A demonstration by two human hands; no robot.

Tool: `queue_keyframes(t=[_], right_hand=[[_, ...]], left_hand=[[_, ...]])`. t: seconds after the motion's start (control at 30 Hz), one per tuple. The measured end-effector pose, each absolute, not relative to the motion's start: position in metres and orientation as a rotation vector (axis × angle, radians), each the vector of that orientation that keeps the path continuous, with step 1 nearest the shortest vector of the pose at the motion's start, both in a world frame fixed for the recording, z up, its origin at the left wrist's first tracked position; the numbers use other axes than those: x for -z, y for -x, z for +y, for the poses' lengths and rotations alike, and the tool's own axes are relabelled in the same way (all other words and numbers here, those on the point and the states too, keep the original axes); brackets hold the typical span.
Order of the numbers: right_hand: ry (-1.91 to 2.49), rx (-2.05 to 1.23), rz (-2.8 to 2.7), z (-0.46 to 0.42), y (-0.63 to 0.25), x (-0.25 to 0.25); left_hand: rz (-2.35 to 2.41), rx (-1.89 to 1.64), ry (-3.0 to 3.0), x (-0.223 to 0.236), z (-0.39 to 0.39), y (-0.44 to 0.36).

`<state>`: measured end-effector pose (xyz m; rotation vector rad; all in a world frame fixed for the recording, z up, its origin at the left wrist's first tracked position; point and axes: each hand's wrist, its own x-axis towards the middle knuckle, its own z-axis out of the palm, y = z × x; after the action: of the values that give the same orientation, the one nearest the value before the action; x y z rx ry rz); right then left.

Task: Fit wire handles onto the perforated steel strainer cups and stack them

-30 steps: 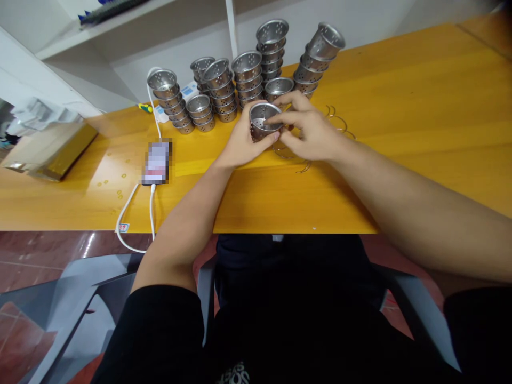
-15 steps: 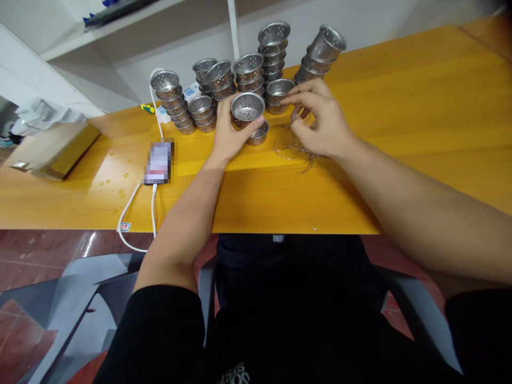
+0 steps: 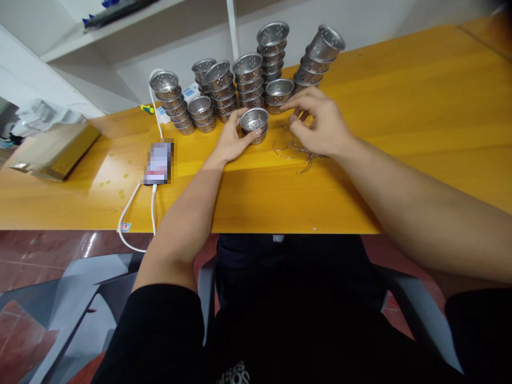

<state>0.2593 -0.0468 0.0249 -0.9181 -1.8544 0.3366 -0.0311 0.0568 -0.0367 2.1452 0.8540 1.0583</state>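
Observation:
My left hand (image 3: 234,140) is closed round a perforated metal strainer cup (image 3: 254,119), thumb at its near side and fingers behind. That cup sits upright in a second cup (image 3: 259,138) on the table, only the lower part of which shows. To the right, my right hand (image 3: 318,120) hovers over a loose bundle of thin wires (image 3: 306,154). Its fingers are bent and apart from the thumb, and I see nothing between them. Those fingertips are close beside a short stack of strainer cups (image 3: 279,92); whether they touch it I cannot tell.
Behind my hands stand several stacks of strainer cups, among them a tall stack (image 3: 272,40) and a leaning stack (image 3: 326,45). On the left lie a phone (image 3: 159,162) with a white cable (image 3: 121,213) and a cardboard box (image 3: 56,146). A shelf (image 3: 132,32) rises behind the table.
My left hand has lowered its strainer cup down and slightly right, into the cup on the table. My right hand has barely moved.

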Motion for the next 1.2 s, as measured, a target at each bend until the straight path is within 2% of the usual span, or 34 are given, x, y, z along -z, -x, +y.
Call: queue_keyframes(t=[0.23, 0.43, 0.7, 0.93, 1.2], right_hand=[[0.888, -0.38, -1.845, -0.044, -0.259, -0.022], [0.88, -0.289, -1.875, -0.043, -0.26, -0.02], [0.896, -0.301, -1.868, -0.046, -0.263, -0.022], [0.92, -0.431, -1.85, -0.046, -0.264, -0.023], [1.007, -0.237, -1.964, -0.043, -0.268, -0.021]], left_hand=[[0.868, -1.03, -2.237, 0.029, 0.051, 0.035], [0.939, -1.103, -2.219, 0.027, 0.045, 0.034], [1.38, -1.464, -2.057, 0.008, 0.069, 0.079], [1.615, -1.445, -1.916, 0.006, 0.081, 0.118], [1.847, -1.417, -1.935, -0.023, 0.041, 0.092]])
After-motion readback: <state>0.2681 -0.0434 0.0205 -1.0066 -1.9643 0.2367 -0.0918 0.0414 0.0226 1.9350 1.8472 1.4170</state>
